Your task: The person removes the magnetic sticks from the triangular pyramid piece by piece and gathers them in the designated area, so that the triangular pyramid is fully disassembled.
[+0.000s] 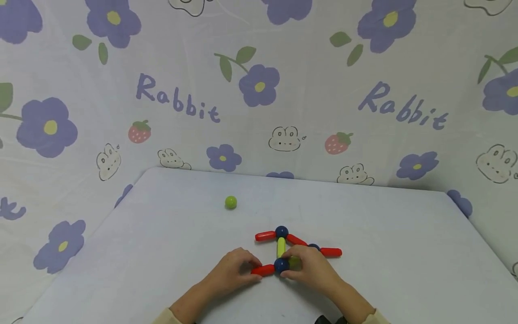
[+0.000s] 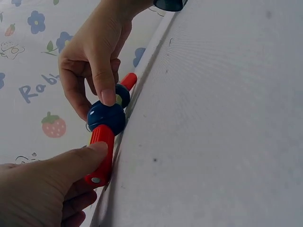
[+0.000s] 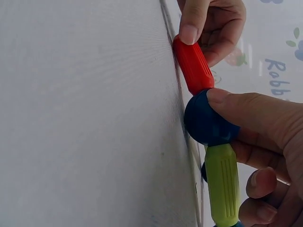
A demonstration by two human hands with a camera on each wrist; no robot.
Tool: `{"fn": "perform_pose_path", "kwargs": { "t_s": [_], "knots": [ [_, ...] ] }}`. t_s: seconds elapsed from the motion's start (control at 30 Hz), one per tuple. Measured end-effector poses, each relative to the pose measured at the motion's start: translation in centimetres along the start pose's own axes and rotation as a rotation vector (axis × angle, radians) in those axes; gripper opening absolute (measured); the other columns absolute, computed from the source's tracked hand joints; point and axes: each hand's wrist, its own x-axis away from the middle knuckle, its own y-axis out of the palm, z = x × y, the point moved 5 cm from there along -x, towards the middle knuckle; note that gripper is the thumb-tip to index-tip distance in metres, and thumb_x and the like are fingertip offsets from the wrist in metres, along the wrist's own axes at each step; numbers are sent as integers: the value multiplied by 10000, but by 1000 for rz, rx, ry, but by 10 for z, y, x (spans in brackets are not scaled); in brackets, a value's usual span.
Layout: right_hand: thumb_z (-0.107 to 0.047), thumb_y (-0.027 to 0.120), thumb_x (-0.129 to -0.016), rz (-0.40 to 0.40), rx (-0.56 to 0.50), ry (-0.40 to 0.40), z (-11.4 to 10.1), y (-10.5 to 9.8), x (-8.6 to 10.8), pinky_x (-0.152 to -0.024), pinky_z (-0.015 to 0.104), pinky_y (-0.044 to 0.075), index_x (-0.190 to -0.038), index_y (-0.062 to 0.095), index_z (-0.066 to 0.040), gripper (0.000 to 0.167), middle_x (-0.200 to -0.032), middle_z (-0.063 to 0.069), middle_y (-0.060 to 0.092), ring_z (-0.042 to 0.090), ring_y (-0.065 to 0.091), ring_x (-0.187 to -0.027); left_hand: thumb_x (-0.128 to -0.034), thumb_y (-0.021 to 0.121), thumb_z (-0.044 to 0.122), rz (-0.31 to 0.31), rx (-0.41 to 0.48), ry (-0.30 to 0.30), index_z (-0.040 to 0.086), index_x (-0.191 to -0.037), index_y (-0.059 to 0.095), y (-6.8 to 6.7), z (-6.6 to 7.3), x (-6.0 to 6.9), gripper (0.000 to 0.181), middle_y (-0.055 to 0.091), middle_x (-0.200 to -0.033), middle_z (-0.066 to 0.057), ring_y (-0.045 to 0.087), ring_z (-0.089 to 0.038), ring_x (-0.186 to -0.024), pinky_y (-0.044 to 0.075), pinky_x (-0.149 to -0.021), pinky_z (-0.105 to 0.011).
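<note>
My left hand (image 1: pixel 234 271) pinches a red rod (image 1: pixel 263 270) between thumb and fingers. The rod's other end meets a dark blue ball (image 1: pixel 281 265), which my right hand (image 1: pixel 313 267) grips between thumb and fingertips. From that ball a yellow-green rod (image 1: pixel 281 247) runs back to a second blue ball (image 1: pixel 281 232). Another yellow-green rod (image 3: pixel 222 184) leaves the gripped ball beneath my right hand; in the head view the hand mostly covers it. Two red rods join the back ball, a left one (image 1: pixel 265 236) and a right one (image 1: pixel 296 240).
The right red rod reaches a third blue ball (image 1: pixel 313 246), partly hidden by my right hand, with a further red rod (image 1: pixel 331 252) beyond it. A loose green ball (image 1: pixel 231 202) lies farther back on the white table (image 1: pixel 182 216). Behind hangs a patterned cloth (image 1: pixel 307 103).
</note>
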Motion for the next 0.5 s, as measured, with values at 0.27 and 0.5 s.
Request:
{"fn": "perform_pose_path", "kwargs": {
  "t_s": [0.27,0.5],
  "knots": [
    [-251,804,-711,0,0,5,-1,0,0,-846,385,529,-1029,696,-130,357,-1023,15,693,168,607,-945,-815,708,309,7,-41,17,147,-1021,702,0,-1,1,263,659,-932,69,514,-45,-871,456,-784,-208],
    [-249,804,-711,7,-1,11,-2,0,2,-848,384,528,-1027,697,-130,354,-1026,16,692,181,613,-961,-815,711,300,-9,-28,-4,154,-1030,705,2,-1,0,260,629,-882,98,473,-24,-824,437,-730,-172]
  ]
}}
